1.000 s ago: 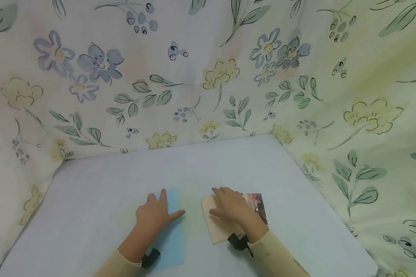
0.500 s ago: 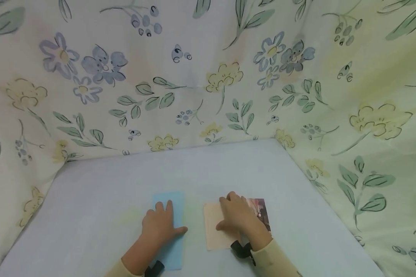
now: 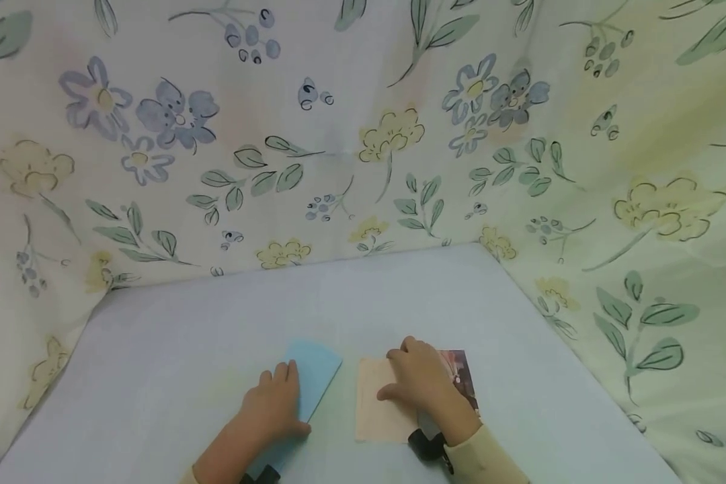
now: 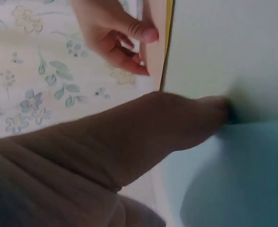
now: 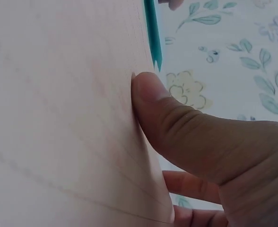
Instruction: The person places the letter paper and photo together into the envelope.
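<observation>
My left hand [image 3: 272,403] rests on a light-blue folded sheet [image 3: 319,370], which lies tilted to the right on the table. Its fingers stretch over the blue surface; its thumb sits by the right edge, as the left wrist view also shows. To the right, my right hand [image 3: 422,378] holds a beige card or booklet page [image 3: 372,403]. In the right wrist view the thumb presses on the beige surface [image 5: 58,94] near its edge, with other fingers curled behind. A dark, reddish printed picture [image 3: 461,368] shows past that hand; how it joins the beige piece is hidden.
A white-covered table [image 3: 218,329] spreads around both hands. Floral fabric [image 3: 339,134] hangs behind it and along both sides. Black wrist-camera mounts [image 3: 426,445] sit under the wrists, close to the tabletop.
The blue sheet has turned clockwise under my left hand, its far end swinging right, and that hand has moved slightly nearer. My right hand's fingers have drawn in over the beige piece.
</observation>
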{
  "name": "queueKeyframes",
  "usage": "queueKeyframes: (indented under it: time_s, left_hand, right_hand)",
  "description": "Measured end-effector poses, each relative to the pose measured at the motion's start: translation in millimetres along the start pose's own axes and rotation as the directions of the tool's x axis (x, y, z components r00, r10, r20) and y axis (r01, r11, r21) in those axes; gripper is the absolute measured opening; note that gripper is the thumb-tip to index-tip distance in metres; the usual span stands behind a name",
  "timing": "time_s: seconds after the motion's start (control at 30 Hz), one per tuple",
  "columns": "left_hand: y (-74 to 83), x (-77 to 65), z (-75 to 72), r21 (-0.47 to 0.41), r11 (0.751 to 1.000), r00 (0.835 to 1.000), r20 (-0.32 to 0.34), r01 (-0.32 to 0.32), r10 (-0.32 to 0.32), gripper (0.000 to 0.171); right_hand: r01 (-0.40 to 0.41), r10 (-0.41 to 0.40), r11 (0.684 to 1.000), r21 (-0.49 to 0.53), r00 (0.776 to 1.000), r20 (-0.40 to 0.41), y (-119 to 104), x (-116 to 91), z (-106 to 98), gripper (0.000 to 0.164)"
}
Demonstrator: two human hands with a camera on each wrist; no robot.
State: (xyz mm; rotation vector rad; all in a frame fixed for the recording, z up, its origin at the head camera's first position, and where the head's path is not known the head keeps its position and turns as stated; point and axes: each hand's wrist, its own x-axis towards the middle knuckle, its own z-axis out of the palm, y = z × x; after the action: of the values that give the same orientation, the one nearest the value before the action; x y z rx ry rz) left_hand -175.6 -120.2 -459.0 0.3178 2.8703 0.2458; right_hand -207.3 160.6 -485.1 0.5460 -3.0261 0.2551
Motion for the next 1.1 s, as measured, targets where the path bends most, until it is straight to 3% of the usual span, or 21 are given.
queueKeyframes:
  time_s: [0.13, 0.27, 0.4, 0.57, 0.73, 0.9, 1.1]
  left_hand:
    - [-9.7, -3.3, -8.3, -0.027, 0.998, 0.998, 0.031, -0.051, 0.051, 0.107]
    - [-17.7, -2.9, -11.1, -0.061, 0.998, 0.999, 0.032, -0.010, 0.012, 0.103]
    - [-18.5, 3.2, -4.2, -0.072, 0.997, 1.000, 0.003, 0.031, -0.031, 0.117]
    - [-15.4, 7.8, 4.8, -0.023, 0.999, 0.998, -0.046, 0.035, -0.036, 0.122]
    - [-15.4, 6.8, 2.2, 0.011, 0.999, 0.998, -0.027, 0.051, -0.051, 0.116]
    - [-20.8, 8.6, -0.7, 0.028, 1.000, 1.000, -0.024, 0.005, -0.004, 0.114]
    - [-27.7, 6.6, -5.4, -0.029, 0.998, 0.998, -0.004, -0.062, 0.062, 0.111]
  right_hand:
    - [-0.052, 0.052, 0.999, 0.004, 0.999, 0.013, 1, 0, 0, 0.074]
    - [-0.082, 0.083, 0.996, 0.042, 0.997, -0.006, 2, 2, 0, 0.070]
    - [-0.117, 0.119, 0.991, 0.067, 0.993, -0.027, 3, 3, 4, 0.058]
    - [-0.165, 0.166, 0.979, 0.116, 0.986, 0.008, 4, 1, 6, 0.040]
    - [-0.171, 0.166, 0.970, 0.173, 0.985, 0.043, 5, 0, 3, 0.029]
    - [-0.206, 0.198, 0.954, 0.220, 0.979, 0.055, 8, -1, -2, 0.024]
    - [-0.217, 0.207, 0.938, 0.269, 0.976, 0.067, 8, -3, -8, 0.020]
